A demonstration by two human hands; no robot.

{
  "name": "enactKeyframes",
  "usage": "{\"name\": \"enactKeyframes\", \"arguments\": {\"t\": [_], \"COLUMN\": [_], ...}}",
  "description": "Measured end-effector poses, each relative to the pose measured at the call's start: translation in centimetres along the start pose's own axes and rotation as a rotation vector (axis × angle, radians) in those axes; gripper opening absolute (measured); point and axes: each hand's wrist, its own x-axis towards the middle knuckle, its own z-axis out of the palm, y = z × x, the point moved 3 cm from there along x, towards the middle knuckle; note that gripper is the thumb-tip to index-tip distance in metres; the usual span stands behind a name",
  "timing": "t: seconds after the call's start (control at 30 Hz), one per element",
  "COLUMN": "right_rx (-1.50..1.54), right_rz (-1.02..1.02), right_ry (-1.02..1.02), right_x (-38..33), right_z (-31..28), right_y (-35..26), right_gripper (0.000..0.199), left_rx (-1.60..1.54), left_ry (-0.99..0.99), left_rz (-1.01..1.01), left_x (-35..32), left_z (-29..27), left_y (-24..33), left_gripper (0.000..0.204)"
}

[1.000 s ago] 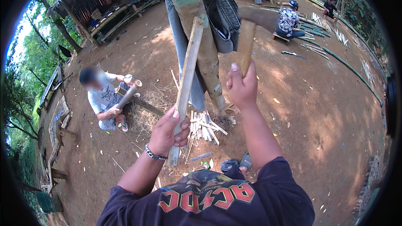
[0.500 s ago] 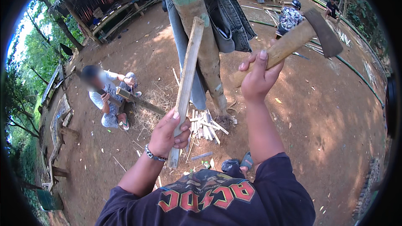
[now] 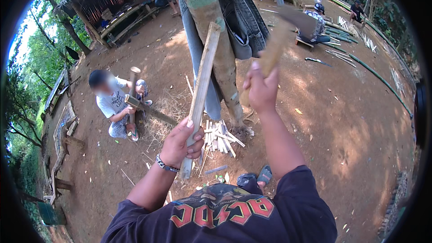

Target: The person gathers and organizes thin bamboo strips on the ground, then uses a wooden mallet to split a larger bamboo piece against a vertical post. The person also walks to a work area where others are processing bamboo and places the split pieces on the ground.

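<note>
My left hand (image 3: 181,144) is closed round the lower end of a long split piece of bamboo (image 3: 205,76), which stands nearly upright and leans a little right at the top. In my right hand (image 3: 262,89) is the wooden handle of an axe (image 3: 275,47), its dark head raised up and to the right, smeared by motion. The axe and the bamboo are apart. Beyond the bamboo rises a tree trunk (image 3: 223,65) with denim clothes (image 3: 254,13) hanging on it. At the trunk's foot lies a heap of short split sticks (image 3: 219,137).
Left of me a person (image 3: 117,103) squats, holding a wooden mallet (image 3: 133,81) by a thick wooden piece (image 3: 155,113). Far right, another person (image 3: 317,24) sits near bamboo poles (image 3: 339,33) and a long blade (image 3: 317,61). A thatched hut (image 3: 112,9) stands far left.
The axe and my right hand have moved left, toward the bamboo, and the axe head has swung left. My left hand is nearly still. The squatting person's mallet now stands upright.
</note>
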Motion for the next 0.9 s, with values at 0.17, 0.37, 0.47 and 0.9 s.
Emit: {"name": "enactKeyframes", "arguments": {"t": [0.17,0.37,0.47,0.9], "right_rx": [-0.171,0.014,-0.471,-0.358], "right_rz": [0.314,-0.074,0.390,0.381], "right_ry": [-0.130,0.163,-0.306,-0.294], "right_x": [-0.1,1.3,-1.2,-1.4], "right_z": [-1.7,-1.6,-0.9,-0.2], "right_y": [-1.0,-1.4,0.8,2.1], "right_gripper": [0.036,0.033,0.037,0.032], "left_rx": [0.012,0.034,0.023,0.061], "left_ry": [0.027,0.054,0.066,0.087], "left_rz": [0.002,-0.009,-0.014,-0.025], "left_x": [-0.8,-0.4,-0.4,-0.3], "left_z": [-1.2,-1.6,-1.7,-1.7], "left_y": [0.0,-0.2,-0.4,-0.3], "left_gripper": [0.032,0.034,0.032,0.044]}}
